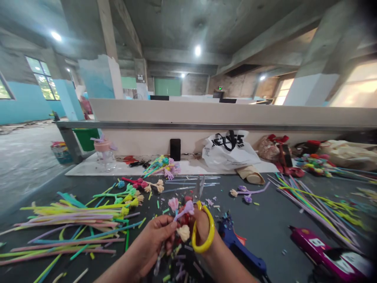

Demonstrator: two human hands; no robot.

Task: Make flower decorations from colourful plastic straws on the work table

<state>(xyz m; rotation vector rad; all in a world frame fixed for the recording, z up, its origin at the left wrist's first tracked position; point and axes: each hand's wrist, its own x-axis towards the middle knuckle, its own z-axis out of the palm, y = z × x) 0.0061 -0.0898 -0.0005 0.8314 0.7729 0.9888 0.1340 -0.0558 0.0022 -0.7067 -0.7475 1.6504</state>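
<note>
A person at a dark worktable (265,232) held a small bunch of pipe-cleaner flowers (181,214) in the left hand (153,243), fingers pinched tight around the stems, the pink, lilac and cream heads standing just above the fingertips. The right hand (203,230) was closed through the yellow loop of a pair of scissors (202,224), whose blades pointed up and away just beside the bunch; whether they were parted could not be told.

Left of the bunch lay a spread of loose pipe cleaners (67,224) in yellow, pink, green and blue. Beyond it sat finished flower stems (138,188), and farther back a white plastic bag (228,151) against the low wall. Right of the bunch lay a blue glue gun (238,243), and well beyond that a magenta one (326,253). Cut scraps littered the table below the hands.

Trimming such stems cleanly would likely call for a firm pinch close to the cut, the blades set square across the wire and clear of the fingers.
</note>
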